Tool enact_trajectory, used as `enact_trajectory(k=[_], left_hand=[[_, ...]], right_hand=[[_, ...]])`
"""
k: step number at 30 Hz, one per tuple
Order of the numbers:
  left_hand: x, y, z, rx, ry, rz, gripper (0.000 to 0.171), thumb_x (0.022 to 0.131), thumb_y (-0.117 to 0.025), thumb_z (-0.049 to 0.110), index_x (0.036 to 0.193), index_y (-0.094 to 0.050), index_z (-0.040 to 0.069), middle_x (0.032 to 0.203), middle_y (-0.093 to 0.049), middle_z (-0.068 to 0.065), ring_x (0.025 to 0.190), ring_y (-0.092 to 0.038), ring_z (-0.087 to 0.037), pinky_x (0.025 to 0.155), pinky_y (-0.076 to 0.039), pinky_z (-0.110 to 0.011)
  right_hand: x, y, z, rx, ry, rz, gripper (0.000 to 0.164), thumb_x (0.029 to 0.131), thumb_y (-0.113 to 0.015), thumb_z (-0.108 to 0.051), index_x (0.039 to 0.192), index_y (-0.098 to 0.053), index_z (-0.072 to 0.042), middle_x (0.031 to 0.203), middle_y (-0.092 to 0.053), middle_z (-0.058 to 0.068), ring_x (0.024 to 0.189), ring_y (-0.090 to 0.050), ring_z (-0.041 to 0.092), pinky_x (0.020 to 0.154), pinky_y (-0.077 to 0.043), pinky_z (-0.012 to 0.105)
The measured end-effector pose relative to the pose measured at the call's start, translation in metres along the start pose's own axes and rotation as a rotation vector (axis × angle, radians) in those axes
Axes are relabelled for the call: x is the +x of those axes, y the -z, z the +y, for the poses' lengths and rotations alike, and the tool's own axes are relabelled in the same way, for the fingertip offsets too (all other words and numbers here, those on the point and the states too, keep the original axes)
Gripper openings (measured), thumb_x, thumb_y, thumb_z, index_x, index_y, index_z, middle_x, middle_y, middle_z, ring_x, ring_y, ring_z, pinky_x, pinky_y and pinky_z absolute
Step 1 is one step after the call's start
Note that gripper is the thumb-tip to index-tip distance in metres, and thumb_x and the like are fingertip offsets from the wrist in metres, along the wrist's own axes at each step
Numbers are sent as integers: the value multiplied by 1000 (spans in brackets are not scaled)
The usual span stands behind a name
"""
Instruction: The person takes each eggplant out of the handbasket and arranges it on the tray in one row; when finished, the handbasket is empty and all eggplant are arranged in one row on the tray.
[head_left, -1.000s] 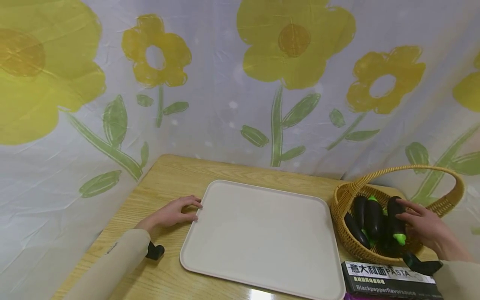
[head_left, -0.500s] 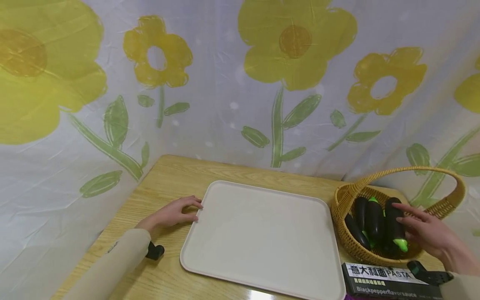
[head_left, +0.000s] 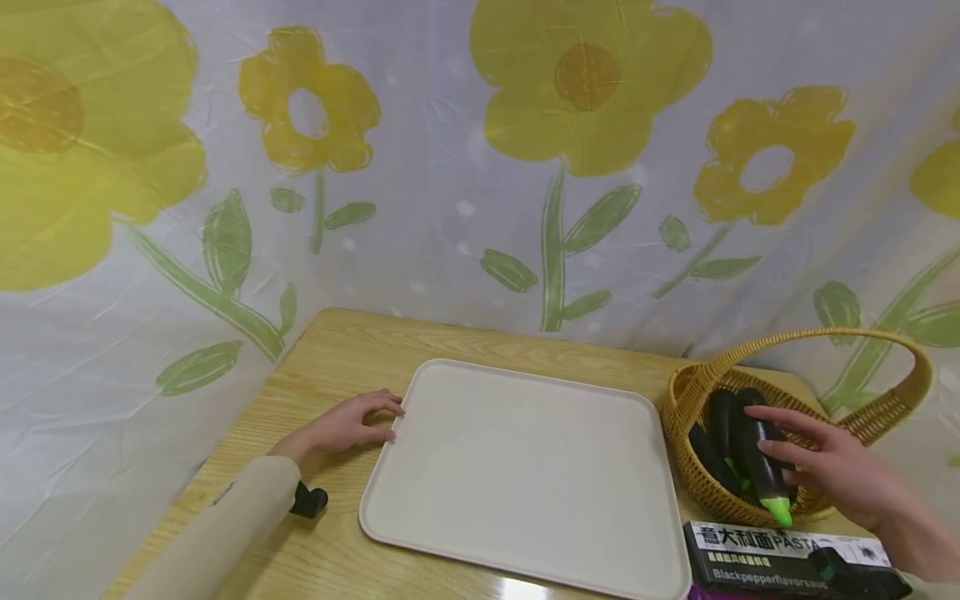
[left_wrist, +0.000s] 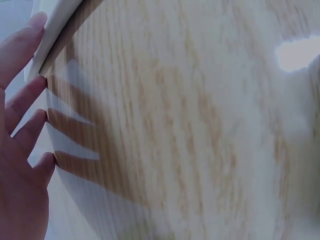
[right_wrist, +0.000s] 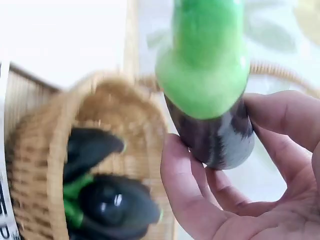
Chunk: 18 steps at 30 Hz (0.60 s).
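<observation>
My right hand (head_left: 836, 467) pinches a dark eggplant (head_left: 759, 454) with a bright green stem end, above the wicker basket (head_left: 697, 479). Up close in the right wrist view, thumb and fingers curl round that eggplant (right_wrist: 215, 135). Several more eggplants (right_wrist: 117, 205) lie in the basket below it. On the other side, my left hand (head_left: 348, 425) rests its fingertips at the left rim of a large pale tray (head_left: 525, 475). Those fingers are spread and relaxed, as the left wrist view shows the left hand (left_wrist: 25, 135) right at the tray edge (left_wrist: 55, 30).
A black and white pasta box (head_left: 780, 554) lies in front of the basket, partly behind the right wrist. The basket's tall handle (head_left: 817, 335) arches over its opening. A flowered curtain (head_left: 435, 167) hangs behind the wooden table (head_left: 360, 350).
My right hand has lifted the eggplant and moved it left and toward me, now overlapping the other eggplants in the head view. The left hand and the tray have stayed put.
</observation>
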<state>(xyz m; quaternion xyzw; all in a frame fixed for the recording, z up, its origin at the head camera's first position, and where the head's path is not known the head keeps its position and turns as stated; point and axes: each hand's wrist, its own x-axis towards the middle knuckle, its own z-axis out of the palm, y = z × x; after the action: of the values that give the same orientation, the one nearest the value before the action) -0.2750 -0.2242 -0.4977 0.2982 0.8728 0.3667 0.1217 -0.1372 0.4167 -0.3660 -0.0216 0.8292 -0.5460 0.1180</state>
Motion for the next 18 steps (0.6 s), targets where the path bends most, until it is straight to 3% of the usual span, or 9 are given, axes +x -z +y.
enact_trajectory(k=[4, 6, 9, 11, 13, 16, 18], left_hand=[[0, 0, 1, 3, -7, 12, 39, 91, -71, 30, 124, -63, 11, 143, -49, -17, 143, -24, -44, 113, -24, -60], [-1, -1, 1, 8, -13, 21, 39, 91, -71, 30, 124, -63, 10, 143, -50, -17, 142, -25, -44, 113, -23, -60], [-1, -2, 1, 16, -17, 33, 39, 92, -70, 29, 125, -63, 10, 142, -50, -17, 142, -26, -43, 113, -23, -60], [-1, -2, 1, 18, -17, 38, 39, 91, -71, 29, 125, -63, 9, 142, -50, -17, 142, -26, -43, 113, -22, -60], [-1, -1, 2, 18, -12, 39, 40, 91, -71, 28, 126, -63, 9, 142, -50, -17, 142, -26, -43, 113, -22, -60], [-1, -1, 2, 14, -7, 36, 42, 91, -71, 28, 127, -62, 9, 143, -50, -16, 142, -26, -43, 113, -22, -61], [-1, -2, 1, 12, -8, 33, 42, 91, -71, 29, 127, -62, 9, 143, -50, -16, 142, -25, -43, 113, -22, -60]], right_hand=[[-5, -22, -16, -86, -5, -24, 46, 101, -56, -19, 146, -46, -18, 121, -51, -16, 86, -63, 11, 69, -57, 31], [-7, -34, -23, -115, -29, -50, 50, 100, -57, -23, 148, -43, -15, 118, -55, -6, 83, -63, 14, 67, -56, 33], [-8, -50, -33, -126, -40, -89, 53, 100, -58, -28, 149, -42, -15, 131, -48, 6, 88, -62, 13, 66, -54, 36], [-6, -62, -38, -106, -41, -113, 54, 99, -59, -27, 149, -41, -14, 129, -45, 17, 85, -61, 17, 65, -53, 38], [-3, -74, -42, -81, -40, -125, 55, 98, -60, -28, 148, -42, -14, 138, -39, 18, 91, -61, 17, 69, -53, 37], [3, -93, -46, -31, -54, -156, 57, 97, -62, -28, 148, -41, -13, 107, -50, 16, 73, -53, 24, 62, -51, 36], [8, -105, -48, -14, -44, -160, 57, 96, -63, -28, 147, -43, -13, 111, -52, 15, 77, -56, 20, 66, -52, 35]])
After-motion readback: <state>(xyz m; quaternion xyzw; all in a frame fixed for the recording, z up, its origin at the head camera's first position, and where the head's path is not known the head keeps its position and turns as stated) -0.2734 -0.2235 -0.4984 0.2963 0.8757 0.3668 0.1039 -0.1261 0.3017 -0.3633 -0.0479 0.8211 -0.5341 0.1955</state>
